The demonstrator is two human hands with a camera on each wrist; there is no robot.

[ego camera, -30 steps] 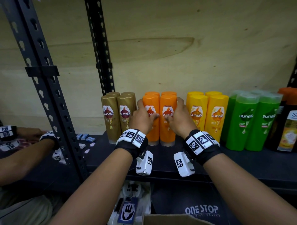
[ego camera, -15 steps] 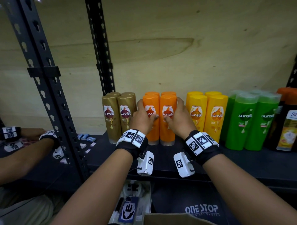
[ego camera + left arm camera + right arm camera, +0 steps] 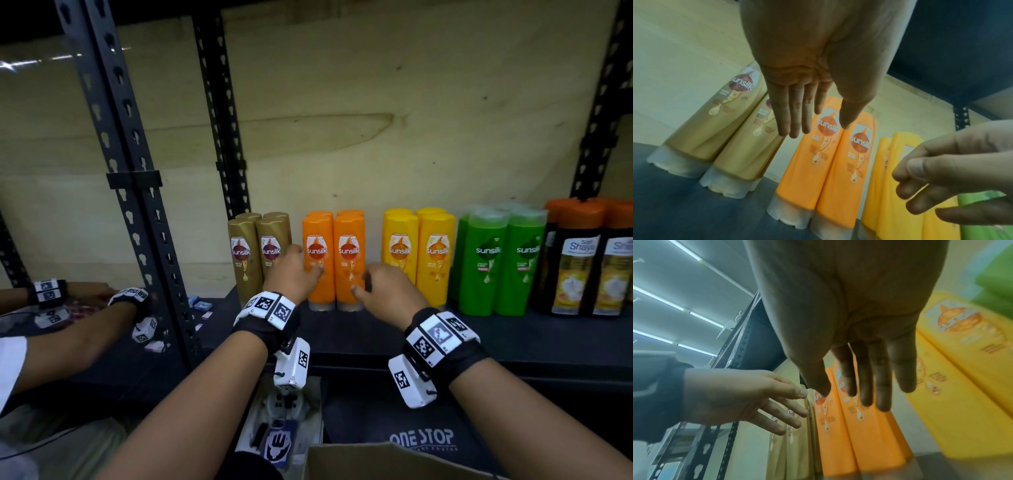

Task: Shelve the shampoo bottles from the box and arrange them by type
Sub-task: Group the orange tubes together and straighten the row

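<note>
Both hands have let go of the orange bottles.
Left hand [image 3: 294, 270] and right hand [image 3: 387, 287] now hover with loose fingers, holding nothing; the orange bottles [image 3: 334, 260] stand upright on the shelf [image 3: 513, 329] between brown bottles [image 3: 260, 253] and yellow bottles [image 3: 419, 255], so this group seems finished.

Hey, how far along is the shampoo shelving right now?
Mostly done, it seems. The shelf holds upright colour groups: gold bottles, orange bottles, yellow bottles, green bottles, then dark bottles with orange caps. In hand: nothing; the left hand and right hand are open by the orange pair. Left: the box interior is hidden, so remaining stock is unclear.
</note>
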